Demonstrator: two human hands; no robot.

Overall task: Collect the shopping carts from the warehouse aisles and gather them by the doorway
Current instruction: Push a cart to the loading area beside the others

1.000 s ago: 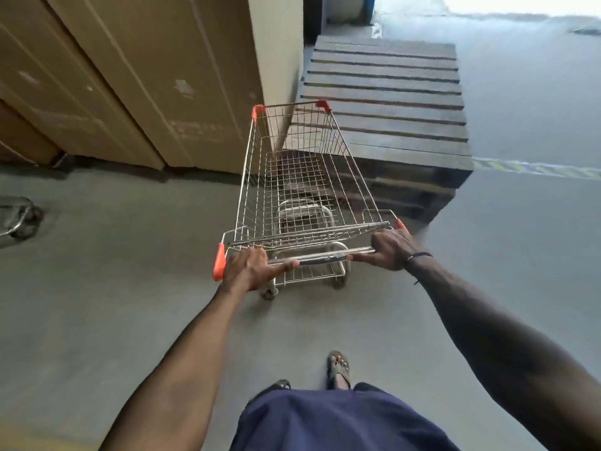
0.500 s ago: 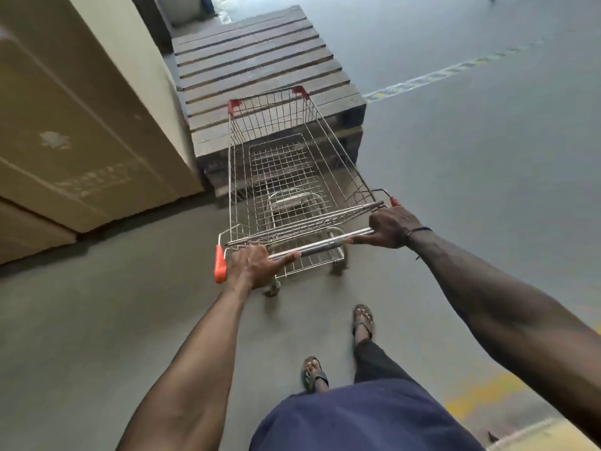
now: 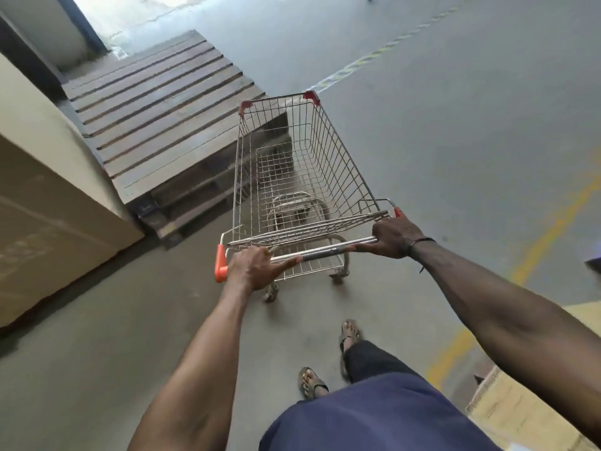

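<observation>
Grey concrete floor (image 3: 455,141) lies open ahead and right of the right hand (image 3: 393,237); one stacked wooden pallet (image 3: 162,125) flanks the left. One wire shopping cart (image 3: 299,190) stands ahead of both hands, long axis pointing away. Left hand (image 3: 253,268) and right hand each grip its handle bar (image 3: 325,250)

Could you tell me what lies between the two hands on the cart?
Only the bare metal handle bar spans from left hand to right hand; the head view shows it.
</observation>
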